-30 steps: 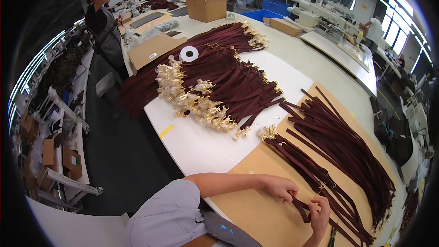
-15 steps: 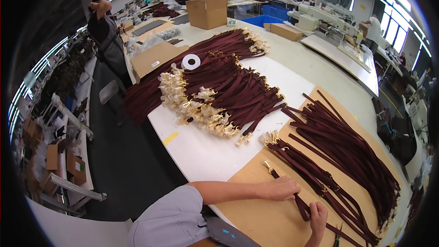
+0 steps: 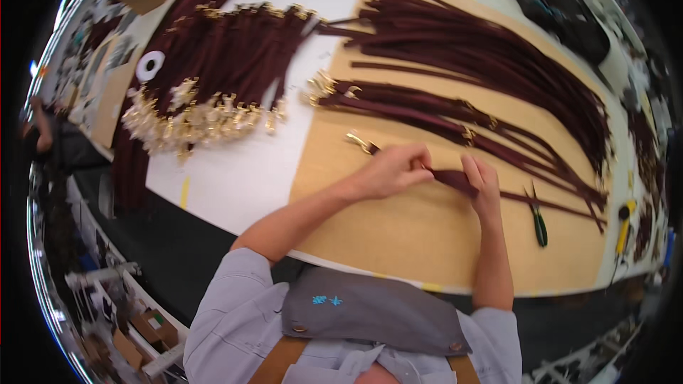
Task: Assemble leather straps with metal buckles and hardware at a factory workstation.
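My left hand pinches a dark maroon strap a short way from its end. A gold metal snap hook on that end sticks out past my fingers, over the brown board. Farther along the same strap, my right hand is closed on it, and the strap's tail runs on to the right. Between the two hands the strap looks wide or doubled; motion blur hides the detail. Just right of my right hand lie green-handled snips. A bundle of finished-looking straps with gold fittings lies beyond my hands.
A large fan of loose maroon straps covers the far right of the board. To the left are many straps with wrapped hooks and a white tape roll. A yellow tool lies near the right table edge. Another person stands far left.
My view has swung down and to the right, so the board and both forearms show more fully. Both hands keep hold of the strap.
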{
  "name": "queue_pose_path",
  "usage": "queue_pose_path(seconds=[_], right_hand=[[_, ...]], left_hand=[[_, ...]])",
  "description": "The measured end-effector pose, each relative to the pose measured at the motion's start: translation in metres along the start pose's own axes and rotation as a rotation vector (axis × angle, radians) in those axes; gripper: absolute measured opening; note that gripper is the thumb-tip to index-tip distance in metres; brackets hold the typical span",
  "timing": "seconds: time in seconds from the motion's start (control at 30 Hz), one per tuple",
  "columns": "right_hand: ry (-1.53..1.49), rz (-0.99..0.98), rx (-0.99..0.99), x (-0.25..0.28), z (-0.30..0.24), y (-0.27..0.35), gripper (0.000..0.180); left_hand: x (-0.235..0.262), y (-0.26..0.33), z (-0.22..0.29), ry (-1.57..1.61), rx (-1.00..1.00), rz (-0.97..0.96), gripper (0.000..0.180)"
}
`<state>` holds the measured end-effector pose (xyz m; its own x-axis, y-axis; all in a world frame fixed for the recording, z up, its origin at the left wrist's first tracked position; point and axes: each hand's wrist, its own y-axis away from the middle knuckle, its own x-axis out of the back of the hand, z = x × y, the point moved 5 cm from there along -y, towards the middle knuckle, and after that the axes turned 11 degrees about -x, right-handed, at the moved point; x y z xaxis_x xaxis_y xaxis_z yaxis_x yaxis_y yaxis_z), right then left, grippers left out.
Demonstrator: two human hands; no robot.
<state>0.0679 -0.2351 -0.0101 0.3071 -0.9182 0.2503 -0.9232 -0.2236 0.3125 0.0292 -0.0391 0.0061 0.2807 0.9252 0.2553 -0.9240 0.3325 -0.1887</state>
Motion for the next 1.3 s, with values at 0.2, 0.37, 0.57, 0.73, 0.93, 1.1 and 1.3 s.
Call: queue_pose_path(seconds=[0.2,0.37,0.57,0.73,0.93,1.1,1.3], right_hand=[[0.098,-0.017,-0.088,0.006,0.020,-0.009,0.047],[0.051,0.124,-0.113,0.029,0.023,-0.005,0.048],[0.114,0.100,-0.108,0.046,0.014,0.002,0.041],[0.283,-0.012,0.029,0.038,0.019,-0.014,0.034],[0.489,0.189,0.325,0.069,0.015,-0.003,0.028],[0.656,0.707,0.284,0.123,0.032,0.000,0.043],[0.721,0.814,-0.019,0.155,0.072,-0.004,0.059]], left_hand=[[0.005,-0.009,-0.002,0.389,0.083,-0.045,0.020],[0.058,-0.013,-0.004,0.433,0.054,0.082,0.022],[0.053,-0.018,-0.018,0.088,0.128,-0.056,0.017],[0.036,-0.008,-0.029,-0.405,0.015,-0.181,0.027],[0.033,-0.015,-0.024,-0.405,-0.074,-0.070,0.026],[0.050,-0.017,-0.026,-0.724,-0.116,0.097,0.024],[0.043,-0.017,-0.026,-0.939,-0.270,0.173,0.020]])
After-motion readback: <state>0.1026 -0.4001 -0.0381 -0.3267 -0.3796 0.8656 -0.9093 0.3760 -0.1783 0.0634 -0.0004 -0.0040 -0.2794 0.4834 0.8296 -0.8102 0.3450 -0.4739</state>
